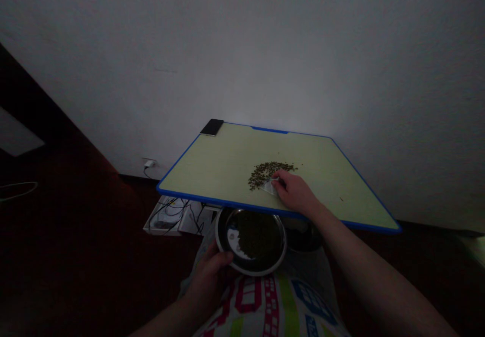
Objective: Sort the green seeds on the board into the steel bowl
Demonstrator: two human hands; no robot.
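Multicoloured printed cloth [280, 306] spreads across the person's front, closest to the camera; just beyond it, a metal bowl [261, 274] sits below the near edge of the table, dark grainy matter filling much of it and bare shiny metal showing at its left; the left hand [212, 266] grips its rim, thumb over the edge; small brown bits [270, 169] lie scattered in a loose patch on the tabletop, and beside them the right hand [290, 188] pinches a thin pale piece [268, 187] narrowly between thumb and fingers; around them stretches the pale, blue-edged table [204, 170], a dark flat device [212, 127] at its far left corner; farther out, a white plug [150, 163] sits in the wall [265, 49].
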